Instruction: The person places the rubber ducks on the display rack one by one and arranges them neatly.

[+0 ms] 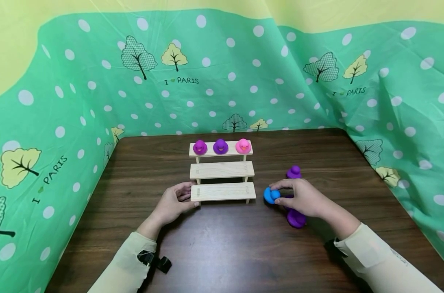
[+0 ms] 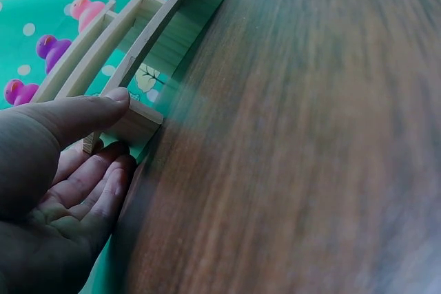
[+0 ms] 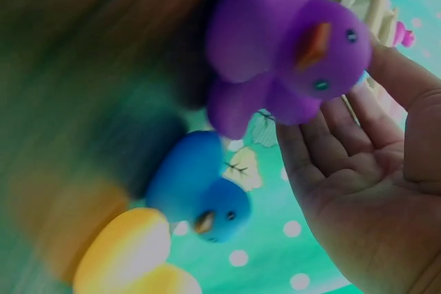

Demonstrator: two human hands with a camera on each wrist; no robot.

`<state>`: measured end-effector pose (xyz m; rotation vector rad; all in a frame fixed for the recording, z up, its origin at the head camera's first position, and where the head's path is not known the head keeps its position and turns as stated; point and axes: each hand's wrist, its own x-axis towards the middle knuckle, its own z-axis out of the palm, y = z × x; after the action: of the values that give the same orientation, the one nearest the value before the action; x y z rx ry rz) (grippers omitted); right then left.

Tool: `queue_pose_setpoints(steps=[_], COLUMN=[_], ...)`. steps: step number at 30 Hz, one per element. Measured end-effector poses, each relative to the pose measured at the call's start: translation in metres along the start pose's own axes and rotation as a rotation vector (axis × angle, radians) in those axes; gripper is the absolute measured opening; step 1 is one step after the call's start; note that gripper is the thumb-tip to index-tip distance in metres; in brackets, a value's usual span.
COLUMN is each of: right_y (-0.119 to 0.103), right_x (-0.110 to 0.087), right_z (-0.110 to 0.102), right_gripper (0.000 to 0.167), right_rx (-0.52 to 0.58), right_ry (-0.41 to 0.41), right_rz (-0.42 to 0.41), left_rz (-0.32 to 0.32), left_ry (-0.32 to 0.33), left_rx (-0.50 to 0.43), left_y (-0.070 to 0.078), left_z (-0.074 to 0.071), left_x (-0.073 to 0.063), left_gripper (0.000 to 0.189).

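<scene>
A pale wooden three-step stand (image 1: 223,192) stands mid-table. On its top step sit a magenta-purple rubber duck (image 1: 199,147), a purple duck (image 1: 220,147) and a pink duck (image 1: 243,146). My left hand (image 1: 172,205) grips the left end of the lowest step, thumb at the top edge and fingers beneath, as the left wrist view shows. Just right of that step, my right hand (image 1: 305,196) pinches a blue rubber duck (image 1: 269,196) between thumb and fingers. In the right wrist view a large purple duck (image 3: 275,39) mostly hides the held one.
Purple ducks (image 1: 296,218) lie beneath and beyond my right hand, one (image 1: 294,172) farther back. The right wrist view also has another blue duck (image 3: 189,177) and a yellow duck (image 3: 127,253). Green dotted cloth (image 1: 207,93) surrounds the dark wooden table (image 1: 222,252).
</scene>
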<state>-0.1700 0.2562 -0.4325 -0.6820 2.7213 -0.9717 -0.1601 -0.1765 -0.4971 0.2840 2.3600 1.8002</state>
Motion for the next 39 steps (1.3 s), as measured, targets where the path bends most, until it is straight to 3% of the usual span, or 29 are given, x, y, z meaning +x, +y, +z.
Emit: queue_pose_setpoints(steps=[4,12,21,29,39], right_y=[-0.012,-0.039,-0.071,-0.094,-0.12], right_x=[0.004,0.014,0.043,0.075,0.106], right_z=[-0.001,0.002,0.011,0.029,0.05], right_gripper=[0.033,0.032,0.036,0.034,0.034], right_rx=[0.018,0.056,0.156,0.227,0.144], right_ry=[0.024,0.08,0.191,0.218,0.218], right_rz=[0.0,-0.104,-0.189,-0.157,-0.113], left_rz=[-0.003,-0.007,0.004,0.004,-0.003], left_ry=[0.0,-0.003,-0.008,-0.01,-0.012], left_rx=[0.003,0.0,-0.01,-0.004,-0.002], left_y=[-0.001,-0.001,-0.001,-0.002,0.001], left_z=[-0.001,-0.002,-0.002,-0.003,-0.005], left_x=[0.0,0.0,0.002,0.003,0.005], left_gripper=[0.067,0.067,0.068,0.068,0.066])
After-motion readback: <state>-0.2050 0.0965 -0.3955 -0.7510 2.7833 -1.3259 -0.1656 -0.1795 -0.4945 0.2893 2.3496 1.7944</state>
